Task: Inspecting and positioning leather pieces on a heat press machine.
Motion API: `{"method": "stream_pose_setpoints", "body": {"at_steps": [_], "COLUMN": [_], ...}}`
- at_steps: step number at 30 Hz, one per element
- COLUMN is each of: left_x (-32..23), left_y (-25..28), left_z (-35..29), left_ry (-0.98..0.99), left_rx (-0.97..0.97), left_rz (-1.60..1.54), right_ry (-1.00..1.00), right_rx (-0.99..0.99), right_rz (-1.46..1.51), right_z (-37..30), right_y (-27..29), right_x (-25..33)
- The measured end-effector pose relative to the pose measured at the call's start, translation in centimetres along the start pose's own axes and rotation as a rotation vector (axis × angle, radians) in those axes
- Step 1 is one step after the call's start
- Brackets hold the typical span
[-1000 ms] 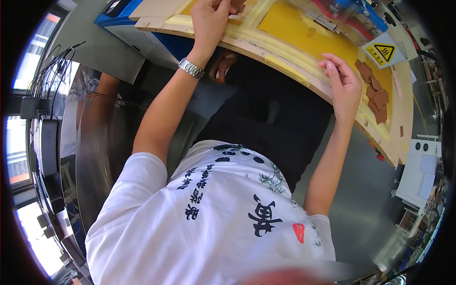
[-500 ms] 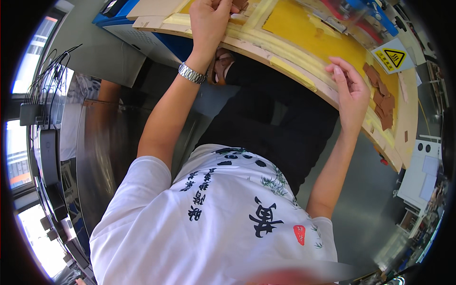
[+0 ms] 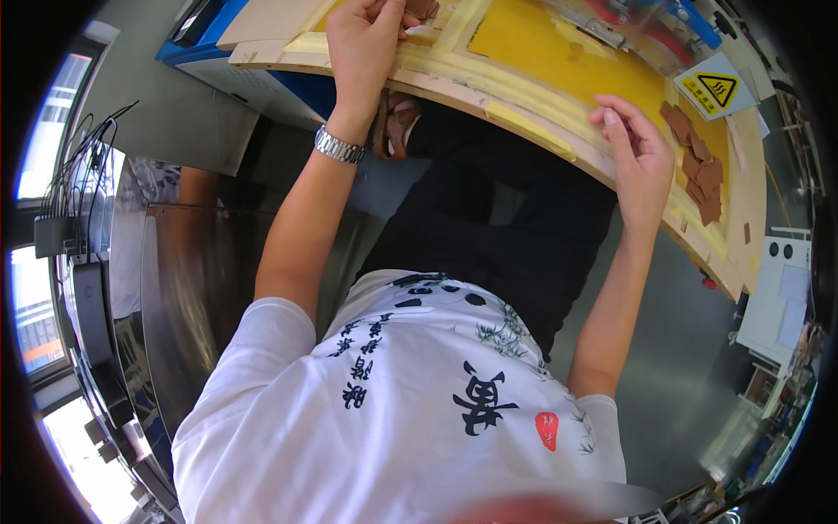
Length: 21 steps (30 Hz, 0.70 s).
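Observation:
My left hand (image 3: 365, 54) is over the left part of the wooden-framed board (image 3: 532, 131), its fingers bent together beside a small heap of brown flat pieces (image 3: 422, 9). The upper edge of the picture cuts that hand off, so whatever it may pinch is hidden. Above the board's near edge hovers my right hand (image 3: 644, 166), loosely curled, thumb and fingers apart, with nothing visible in it. Just to its right, more thin brown pieces (image 3: 698, 166) lie overlapping on the yellow surface (image 3: 567, 65).
A warning sign (image 3: 716, 86) with a yellow triangle stands at the board's far right. Behind the board is a machine with blue and red parts (image 3: 690, 22). A blue-and-white cabinet (image 3: 253, 87) is under its left end. Cables (image 3: 92, 166) hang at the left.
The whole view has shifted slightly, so the board and both hands appear a little further left. Both hands keep nearly the same pose and place over the board.

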State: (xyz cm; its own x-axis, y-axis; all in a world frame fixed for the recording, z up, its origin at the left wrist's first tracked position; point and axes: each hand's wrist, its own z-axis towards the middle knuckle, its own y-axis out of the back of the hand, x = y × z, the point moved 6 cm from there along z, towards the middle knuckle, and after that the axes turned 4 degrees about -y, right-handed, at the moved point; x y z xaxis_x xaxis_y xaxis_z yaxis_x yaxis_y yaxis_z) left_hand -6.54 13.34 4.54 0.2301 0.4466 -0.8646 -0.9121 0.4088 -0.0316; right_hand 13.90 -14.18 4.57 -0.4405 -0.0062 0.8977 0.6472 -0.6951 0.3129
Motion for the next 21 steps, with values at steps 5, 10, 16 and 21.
{"method": "stream_pose_setpoints", "body": {"at_steps": [5, 10, 16, 21], "left_x": [0.45, 0.71, 0.38, 0.18], "left_y": [0.03, 0.49, 0.23, 0.05], "left_z": [0.15, 0.16, 0.10, 0.01], "left_ry": [0.006, 0.040, 0.004, 0.003], "left_rx": [0.016, 0.006, 0.003, 0.023], "left_rz": [-0.060, -0.012, -0.061, -0.050], "right_ry": [0.001, 0.006, 0.003, 0.008], "right_rx": [-0.016, -0.018, -0.013, -0.015], "right_rz": [0.003, 0.012, 0.012, -0.001], "right_z": [-0.06, -0.07, -0.13, -0.18], "right_y": [0.15, -0.12, -0.08, 0.09], "right_x": [0.02, 0.23, 0.22, 0.06]}}
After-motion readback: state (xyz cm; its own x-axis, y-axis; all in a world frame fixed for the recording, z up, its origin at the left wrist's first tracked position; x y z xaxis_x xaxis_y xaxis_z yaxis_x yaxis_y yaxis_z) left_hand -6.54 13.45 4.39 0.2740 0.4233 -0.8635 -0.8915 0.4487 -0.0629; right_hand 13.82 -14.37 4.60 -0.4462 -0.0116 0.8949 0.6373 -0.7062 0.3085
